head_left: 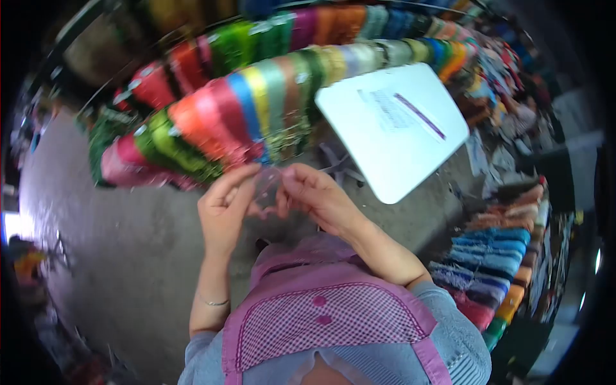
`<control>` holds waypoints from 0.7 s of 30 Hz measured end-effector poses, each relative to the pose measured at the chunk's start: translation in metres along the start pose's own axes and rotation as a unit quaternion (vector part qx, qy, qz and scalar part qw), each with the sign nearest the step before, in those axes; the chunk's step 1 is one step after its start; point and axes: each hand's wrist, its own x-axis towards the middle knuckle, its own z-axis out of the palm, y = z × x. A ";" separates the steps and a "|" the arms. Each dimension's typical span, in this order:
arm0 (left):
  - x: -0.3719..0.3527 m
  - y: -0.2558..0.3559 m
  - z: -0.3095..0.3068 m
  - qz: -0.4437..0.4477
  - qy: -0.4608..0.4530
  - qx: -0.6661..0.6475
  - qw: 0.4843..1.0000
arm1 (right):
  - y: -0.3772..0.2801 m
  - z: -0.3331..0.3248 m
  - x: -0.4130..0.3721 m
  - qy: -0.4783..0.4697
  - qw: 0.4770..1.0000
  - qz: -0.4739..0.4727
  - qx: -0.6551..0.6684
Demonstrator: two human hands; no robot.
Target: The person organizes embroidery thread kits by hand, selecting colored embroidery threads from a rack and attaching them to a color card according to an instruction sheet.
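Note:
A small, see-through pinkish piece (267,183), thin like film or a fine loop, stretches between my two hands in front of the apron. My left hand (226,204) pinches its left edge with thumb and forefinger. On the other side, my right hand (316,196) grips it between thumb and curled fingers. Both hands are raised above the floor, close to the lower ends of the hanging coloured yarn skeins (221,115). What exactly the piece is, I cannot tell.
A white tabletop (366,147) to the right bears a printed sheet (389,108) and a long purple strip (418,116). More skeins (491,250) hang on a rack at lower right. Grey floor (147,256) spreads to the left. A person (518,115) is at far right.

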 end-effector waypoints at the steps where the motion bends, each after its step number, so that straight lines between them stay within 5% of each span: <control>1: 0.004 0.001 0.015 -0.028 -0.083 -0.074 0.993 | -0.018 -0.008 -0.010 -0.010 0.999 0.034 0.012; 3: 0.002 -0.008 0.050 -0.154 -0.253 -0.192 0.936 | -0.036 -0.032 -0.026 -0.095 0.983 0.042 -0.150; 5: 0.015 -0.042 0.067 -0.124 -0.390 0.117 0.905 | -0.068 -0.061 -0.054 -0.084 0.896 -0.075 -0.429; 6: 0.022 -0.061 0.084 -0.018 -0.333 0.190 0.923 | -0.084 -0.081 -0.069 -0.019 0.880 -0.084 -0.467; 8: 0.043 -0.076 0.111 0.020 -0.192 0.271 0.943 | -0.126 -0.153 -0.100 0.066 0.880 -0.036 -0.468; 12: 0.097 -0.077 0.177 0.072 -0.079 0.332 0.937 | -0.198 -0.321 -0.179 0.333 0.825 -0.067 -0.452; 15: 0.145 -0.077 0.241 0.107 -0.044 0.422 0.899 | -0.253 -0.455 -0.253 0.478 0.694 -0.188 -0.504; 18: 0.187 -0.117 0.298 0.097 -0.031 0.361 0.927 | -0.298 -0.589 -0.327 0.584 0.601 -0.279 -0.469; 19: 0.199 -0.130 0.310 0.058 -0.030 0.382 0.922 | -0.309 -0.606 -0.337 0.637 0.492 -0.268 -0.529; 21: 0.217 -0.157 0.326 0.078 0.011 0.350 0.933 | -0.324 -0.640 -0.357 0.637 0.514 -0.297 -0.493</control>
